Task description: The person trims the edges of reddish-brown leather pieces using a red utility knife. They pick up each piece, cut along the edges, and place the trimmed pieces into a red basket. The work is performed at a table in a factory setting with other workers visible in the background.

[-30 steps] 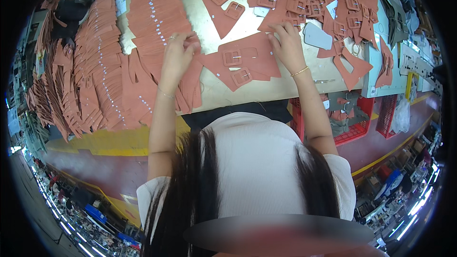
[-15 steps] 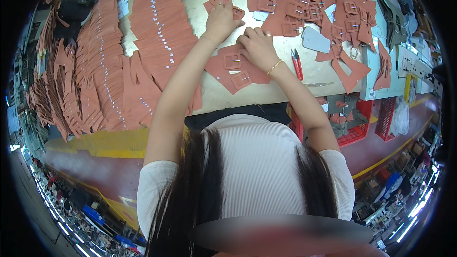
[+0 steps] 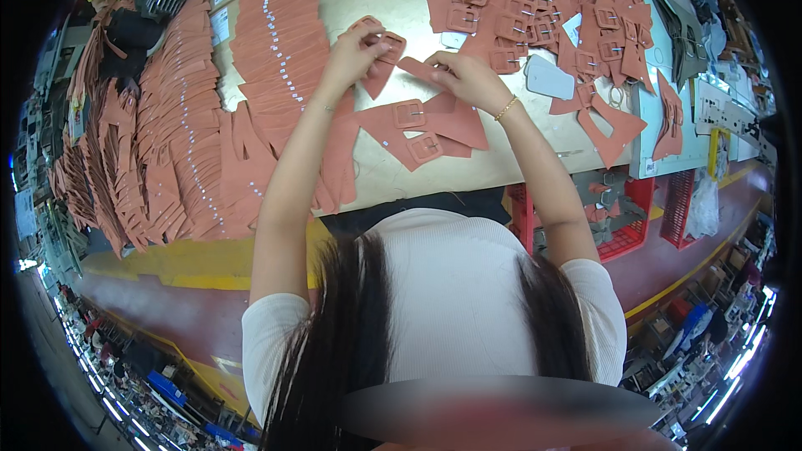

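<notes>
My left hand [image 3: 357, 60] pinches an orange strap piece with covered square buckles [image 3: 391, 46], raised over the table. Between the fingers and thumb of my right hand [image 3: 472, 79] is the end of another flat orange piece [image 3: 419, 69], which points toward the left hand. Just below the hands, two orange pieces with square buckles [image 3: 409, 114] lie overlapping on the pale tabletop [image 3: 372, 184].
Rows of layered orange straps [image 3: 280, 50] cover the table's left side. A heap of buckled orange pieces [image 3: 518, 17] lies at the far right, beside a grey-white card template [image 3: 550, 78]. A red crate [image 3: 635, 217] with grey-green pieces stands below the right table edge.
My left hand has moved left and lifted the buckled piece. My right hand has come up off the lower pieces with an orange piece in it. The red snips have gone from sight.
</notes>
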`<move>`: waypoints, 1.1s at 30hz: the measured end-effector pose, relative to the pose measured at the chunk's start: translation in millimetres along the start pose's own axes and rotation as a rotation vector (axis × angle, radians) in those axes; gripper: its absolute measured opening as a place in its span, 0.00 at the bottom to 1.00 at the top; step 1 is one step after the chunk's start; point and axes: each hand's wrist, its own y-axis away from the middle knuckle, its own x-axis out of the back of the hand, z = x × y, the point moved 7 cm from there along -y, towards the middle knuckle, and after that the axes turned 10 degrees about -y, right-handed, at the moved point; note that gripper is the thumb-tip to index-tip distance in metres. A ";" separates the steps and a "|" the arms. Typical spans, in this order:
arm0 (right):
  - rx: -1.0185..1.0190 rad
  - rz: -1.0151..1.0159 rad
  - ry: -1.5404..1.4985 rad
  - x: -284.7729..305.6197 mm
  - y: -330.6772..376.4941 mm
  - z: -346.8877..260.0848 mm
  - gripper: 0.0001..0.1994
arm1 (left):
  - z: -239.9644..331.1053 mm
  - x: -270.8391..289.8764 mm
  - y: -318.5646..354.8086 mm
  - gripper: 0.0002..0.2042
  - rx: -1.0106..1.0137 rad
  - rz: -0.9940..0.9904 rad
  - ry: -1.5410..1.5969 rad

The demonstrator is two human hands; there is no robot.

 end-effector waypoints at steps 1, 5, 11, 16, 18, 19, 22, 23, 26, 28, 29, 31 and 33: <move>0.006 -0.004 0.006 -1.0 -0.1 -3.0 0.11 | 3.1 6.8 -1.6 0.29 -0.091 0.079 -0.104; 0.125 0.063 0.136 -2.1 5.4 -29.2 0.10 | -12.2 24.6 -12.9 0.30 0.028 0.275 -0.443; 0.281 0.425 0.312 41.6 42.1 -68.4 0.09 | -25.9 24.8 -45.9 0.29 0.166 0.153 -0.594; 0.277 0.462 0.213 82.9 60.0 -78.8 0.09 | -19.2 19.0 -50.7 0.24 0.249 -0.108 -0.652; 0.243 0.409 0.062 90.3 59.9 -77.0 0.09 | 17.9 24.6 -35.3 0.23 -0.031 0.163 -0.855; 0.216 0.387 -0.002 92.5 59.1 -75.4 0.09 | 34.8 23.1 -23.3 0.22 -0.153 0.238 -0.965; 0.179 0.307 -0.110 92.4 57.4 -75.4 0.08 | 37.8 19.5 -8.7 0.23 0.046 -0.142 -0.210; 0.171 0.257 -0.101 90.4 56.0 -76.6 0.08 | 49.1 19.4 0.7 0.23 0.013 -0.232 -0.062; 0.196 0.125 -0.153 84.5 50.2 -83.9 0.08 | 83.9 26.9 42.5 0.23 -0.049 -0.401 0.359; 0.215 0.048 -0.225 79.5 46.0 -88.7 0.09 | 102.0 31.1 67.3 0.25 -0.031 -0.494 0.616; 0.207 0.016 -0.310 76.2 44.5 -89.6 0.09 | 103.7 34.9 78.4 0.23 -0.002 -0.544 0.541; 0.147 -0.048 -0.506 68.0 41.2 -88.2 0.10 | 115.4 38.6 93.1 0.21 -0.025 -0.549 0.617; 0.078 -0.061 -0.502 62.0 37.3 -84.6 0.10 | 120.2 40.4 105.8 0.16 0.014 -0.571 0.708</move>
